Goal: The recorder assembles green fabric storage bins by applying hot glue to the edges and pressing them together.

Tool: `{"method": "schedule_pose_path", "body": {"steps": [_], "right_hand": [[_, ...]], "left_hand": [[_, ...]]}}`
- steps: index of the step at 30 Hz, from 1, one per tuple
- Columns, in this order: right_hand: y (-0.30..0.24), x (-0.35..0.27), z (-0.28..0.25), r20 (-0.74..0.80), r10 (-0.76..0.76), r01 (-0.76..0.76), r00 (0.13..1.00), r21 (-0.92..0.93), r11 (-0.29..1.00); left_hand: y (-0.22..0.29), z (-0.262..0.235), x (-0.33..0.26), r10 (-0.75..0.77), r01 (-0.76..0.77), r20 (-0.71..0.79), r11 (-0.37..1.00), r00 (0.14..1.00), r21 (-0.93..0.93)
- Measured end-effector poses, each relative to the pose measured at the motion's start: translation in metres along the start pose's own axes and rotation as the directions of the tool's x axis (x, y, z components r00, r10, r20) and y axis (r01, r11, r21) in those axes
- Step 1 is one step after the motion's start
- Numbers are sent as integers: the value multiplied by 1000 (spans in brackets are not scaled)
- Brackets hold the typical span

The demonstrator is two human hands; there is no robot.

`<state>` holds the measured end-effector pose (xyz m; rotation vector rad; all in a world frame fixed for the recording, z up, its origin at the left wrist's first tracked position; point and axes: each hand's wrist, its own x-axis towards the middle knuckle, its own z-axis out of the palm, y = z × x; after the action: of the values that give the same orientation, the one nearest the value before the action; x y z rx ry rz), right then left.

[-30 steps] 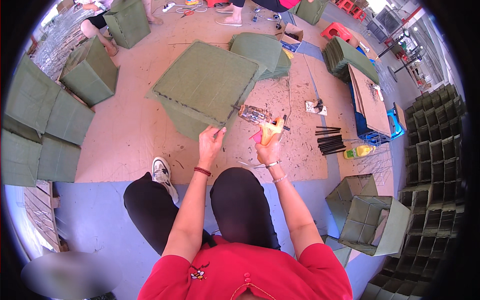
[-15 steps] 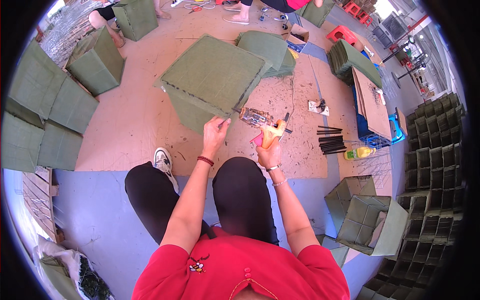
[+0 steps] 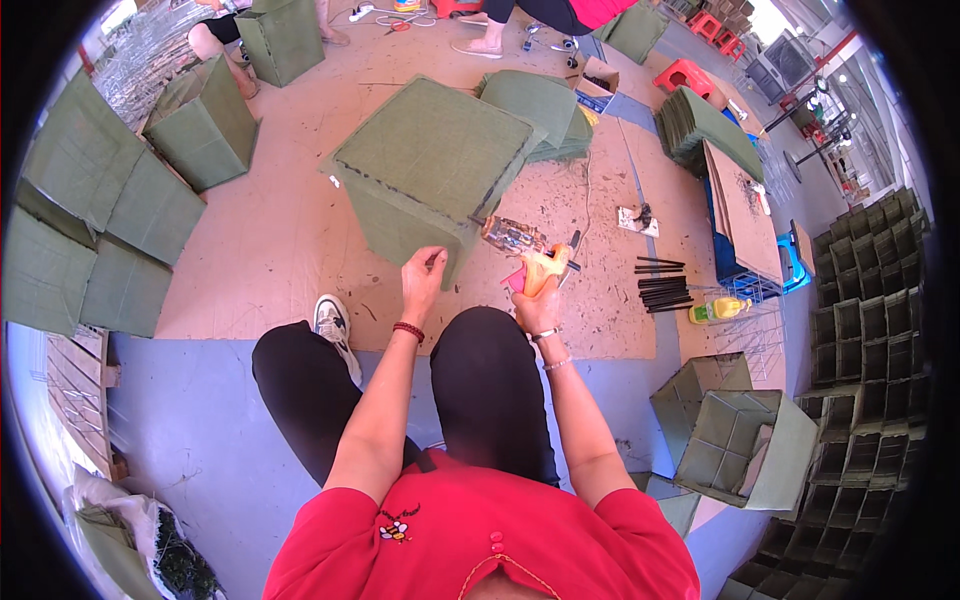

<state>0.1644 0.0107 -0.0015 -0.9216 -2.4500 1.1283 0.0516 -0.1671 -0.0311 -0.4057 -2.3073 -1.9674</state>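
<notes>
**Gun at the cube's near corner**

Right hand (image 3: 540,305) clenched around an orange glue gun (image 3: 525,250), barrel aimed up-left at the green fabric cube (image 3: 430,160). Left hand (image 3: 422,280) pinching the cube's near bottom edge, closer of the two. Cube directly ahead of both hands, tilted. Black glue sticks (image 3: 662,285) lying to the right on the cardboard floor (image 3: 270,240).

One head-worn fisheye looks steeply down from above the seated person onto the near workshop floor (image 3: 280,240).
</notes>
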Motion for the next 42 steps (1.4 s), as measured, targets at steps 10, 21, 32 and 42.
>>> {"method": "schedule_pose_path", "body": {"steps": [10,21,32,42], "right_hand": [[0,27,-5,-11,34,-34,999,-2,999],[95,66,11,49,365,-334,930,530,779],[369,-32,-5,-158,413,-279,897,521,807],[438,-8,21,-503,530,-92,683,660,746]], "left_hand": [[-103,-7,-19,-342,416,-271,859,900,299],[-153,-22,-40,-595,610,-259,792,761,-29],[-110,-53,-3,-438,364,-237,882,867,-299],[-16,-90,121,-412,346,-175,884,894,-313]]}}
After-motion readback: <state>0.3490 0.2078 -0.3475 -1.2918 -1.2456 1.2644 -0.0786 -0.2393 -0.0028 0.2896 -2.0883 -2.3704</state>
